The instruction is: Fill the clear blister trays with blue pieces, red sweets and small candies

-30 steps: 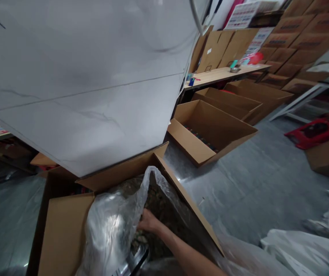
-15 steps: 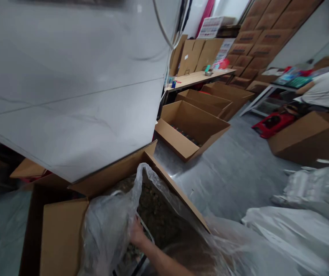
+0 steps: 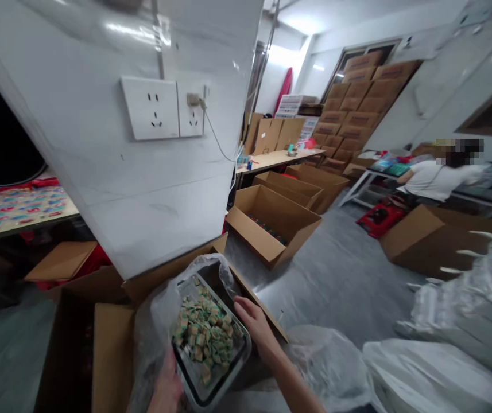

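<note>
Left hand (image 3: 169,376) at the near left side of a shallow, rectangular, silvery tray with rounded corners (image 3: 205,393), grip closed about its edge, fingertips hidden. Right hand (image 3: 255,322) just beside the tray's right edge, grip slack, fingers extended; whether it touches the rim, cannot tell. Tray lies between the two hands, over the mouth of a brown cardboard box (image 3: 181,265) with a cloudy, see-through plastic liner (image 3: 153,321) bunched along the tray's left side and far end. In the tray, a loose heap of small, squarish tan-and-green pieces (image 3: 206,330), bare bottom showing at the near end. Beyond the box, a pale marbled pillar (image 3: 163,189) bearing white wall sockets (image 3: 155,109); to its right, an open-topped brown carton (image 3: 254,236) on the grey floor (image 3: 336,275). Further right, a person in a white top (image 3: 429,180) is at a white-framed counter (image 3: 355,188)
</note>
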`<state>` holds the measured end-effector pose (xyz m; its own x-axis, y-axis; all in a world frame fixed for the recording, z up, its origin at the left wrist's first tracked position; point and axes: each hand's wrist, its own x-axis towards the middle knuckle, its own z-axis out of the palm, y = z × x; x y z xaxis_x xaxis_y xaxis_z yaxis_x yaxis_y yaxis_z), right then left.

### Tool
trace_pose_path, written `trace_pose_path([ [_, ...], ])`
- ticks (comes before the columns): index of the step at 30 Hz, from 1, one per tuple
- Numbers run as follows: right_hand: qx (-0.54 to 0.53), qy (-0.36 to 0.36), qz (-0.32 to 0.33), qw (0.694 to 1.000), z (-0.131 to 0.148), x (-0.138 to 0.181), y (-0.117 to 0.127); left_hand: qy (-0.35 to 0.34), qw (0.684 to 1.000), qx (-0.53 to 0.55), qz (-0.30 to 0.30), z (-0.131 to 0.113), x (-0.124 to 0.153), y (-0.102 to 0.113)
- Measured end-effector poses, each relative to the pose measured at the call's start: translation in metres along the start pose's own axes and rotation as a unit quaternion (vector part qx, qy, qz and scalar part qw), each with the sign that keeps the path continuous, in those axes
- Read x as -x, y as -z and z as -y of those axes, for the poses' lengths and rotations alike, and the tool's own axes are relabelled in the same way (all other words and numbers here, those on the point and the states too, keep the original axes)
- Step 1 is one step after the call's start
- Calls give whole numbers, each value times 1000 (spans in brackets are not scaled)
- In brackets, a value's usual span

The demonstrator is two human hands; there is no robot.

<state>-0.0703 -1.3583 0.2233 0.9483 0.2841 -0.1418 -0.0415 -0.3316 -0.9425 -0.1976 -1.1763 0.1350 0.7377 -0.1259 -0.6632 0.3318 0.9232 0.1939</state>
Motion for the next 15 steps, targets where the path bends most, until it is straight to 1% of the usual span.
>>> trace_pose_path([
  [3,-39,-4,0,999,11,20,24,34,999,31,2,4,21,-23],
  [5,-44,6,16,999,17,33,35,36,998,34,26,9,39,-40],
  [8,12,65,49,997,33,47,46,14,998,27,56,24,67,-58],
  [10,74,120,69,988,53,55,50,-18,997,15,79,38,83,-67],
  [12,128,191,102,968,80,64,51,-58,993,3,100,52,98,-74],
  [13,151,233,129,952,95,69,50,-76,991,-1,108,59,107,-78],
  [14,174,279,162,930,110,74,47,-89,990,-3,113,66,115,-81],
  [15,203,323,201,902,125,80,43,-99,988,-2,118,73,124,-85],
])
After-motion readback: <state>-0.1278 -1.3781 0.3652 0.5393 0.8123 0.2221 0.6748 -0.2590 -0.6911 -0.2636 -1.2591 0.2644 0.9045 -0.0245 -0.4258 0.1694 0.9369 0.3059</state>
